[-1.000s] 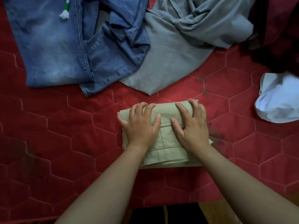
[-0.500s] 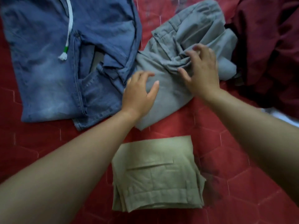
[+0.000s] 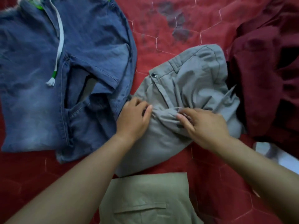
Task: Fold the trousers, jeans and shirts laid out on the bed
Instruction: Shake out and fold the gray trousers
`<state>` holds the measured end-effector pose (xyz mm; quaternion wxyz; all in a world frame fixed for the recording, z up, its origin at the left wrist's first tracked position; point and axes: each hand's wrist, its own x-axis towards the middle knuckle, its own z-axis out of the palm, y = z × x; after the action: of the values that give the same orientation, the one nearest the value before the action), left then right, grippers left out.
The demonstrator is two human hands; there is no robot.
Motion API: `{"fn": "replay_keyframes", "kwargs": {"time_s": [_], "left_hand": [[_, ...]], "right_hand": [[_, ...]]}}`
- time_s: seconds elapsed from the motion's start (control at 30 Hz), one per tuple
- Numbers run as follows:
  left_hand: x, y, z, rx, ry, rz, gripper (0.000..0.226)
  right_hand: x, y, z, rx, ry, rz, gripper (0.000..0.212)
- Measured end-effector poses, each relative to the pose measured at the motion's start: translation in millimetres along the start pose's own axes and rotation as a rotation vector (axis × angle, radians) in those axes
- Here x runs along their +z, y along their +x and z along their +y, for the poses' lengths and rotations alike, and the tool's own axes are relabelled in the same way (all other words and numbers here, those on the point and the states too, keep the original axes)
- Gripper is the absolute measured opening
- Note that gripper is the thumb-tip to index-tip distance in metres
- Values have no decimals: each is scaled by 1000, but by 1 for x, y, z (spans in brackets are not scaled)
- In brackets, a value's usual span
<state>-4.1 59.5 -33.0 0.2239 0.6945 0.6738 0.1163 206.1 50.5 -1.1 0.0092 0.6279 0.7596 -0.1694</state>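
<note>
Both hands grip a bunched fold of the grey trousers at frame centre: left hand, right hand. Folded khaki trousers lie below; jeans upper left.

Pinching the bunched grey trousers with left hand and right hand, beside blue jeans, beyond folded khaki trousers.

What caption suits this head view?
Left hand and right hand grip crumpled grey trousers on red quilted bedspread, beside blue denim jeans and folded khaki trousers.
</note>
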Motion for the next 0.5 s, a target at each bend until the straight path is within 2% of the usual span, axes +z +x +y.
{"fn": "replay_keyframes", "kwargs": {"time_s": [0.13,0.2,0.27,0.33,0.43,0.5], "left_hand": [[-5,16,1,-155,-97,59,25],[-6,41,3,-202,-187,121,17],[-4,63,2,-170,-201,104,26],[-1,77,2,-151,-178,6,39],[6,78,1,-191,-156,-125,44],[7,72,3,-174,-113,-210,37]], "right_hand": [[-22,47,-9,-25,84,235,34],[-25,91,-7,-29,119,280,33],[-16,121,3,-15,54,153,40],[2,126,18,37,-44,18,42],[20,93,33,88,-102,-6,44],[22,66,38,102,-109,-7,44]]}}
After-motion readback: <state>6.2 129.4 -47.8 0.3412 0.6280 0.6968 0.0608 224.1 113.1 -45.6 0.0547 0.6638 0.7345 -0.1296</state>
